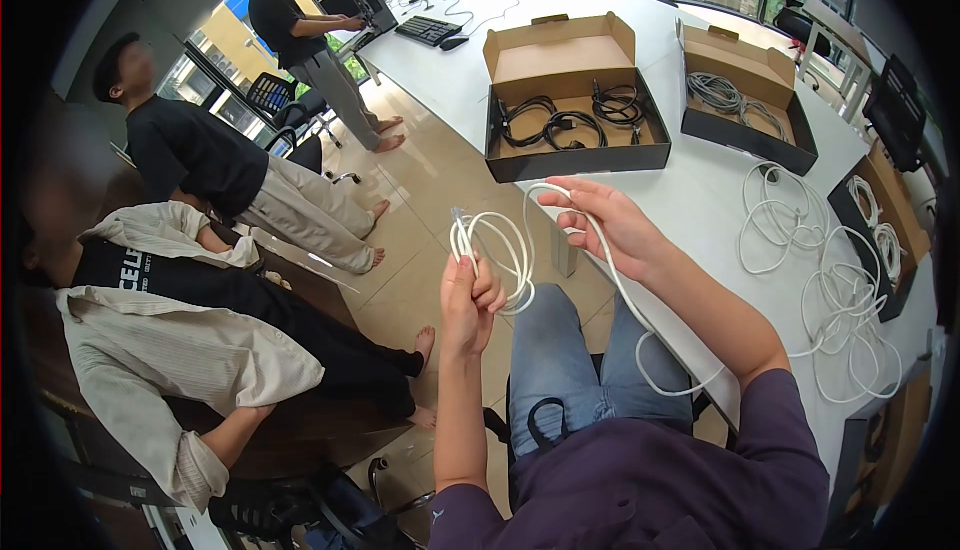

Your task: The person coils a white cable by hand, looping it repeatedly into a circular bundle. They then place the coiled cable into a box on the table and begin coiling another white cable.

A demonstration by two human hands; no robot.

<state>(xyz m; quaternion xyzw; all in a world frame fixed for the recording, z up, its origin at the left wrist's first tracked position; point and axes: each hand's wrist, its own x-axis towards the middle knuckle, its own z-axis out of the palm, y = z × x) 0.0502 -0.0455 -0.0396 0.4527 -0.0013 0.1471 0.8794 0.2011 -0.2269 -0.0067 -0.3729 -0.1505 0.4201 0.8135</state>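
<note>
Across the far and right of the scene runs a long white desk (700, 200), carrying an open black-walled cardboard box of coiled black cables (575, 162) and, to its right, an open cardboard box of grey cable (745, 142). Nearer, on the right part of the desk, lies a loose tangle of white cables (845, 330), not yet bundled. Just off the desk's near edge, above the person's lap, the thin white cable (505, 250) is partly coiled. A few loops stand gathered in the left hand (468, 300), whose grip is closed tight around them with the plug end poking up. The right hand (605, 222) holds the next stretch in a loose, curled grip. From there a long tail drops over the knee and curves back up toward the desk. By my judgement the winding is only begun, and most of this cable's length remains.
</note>
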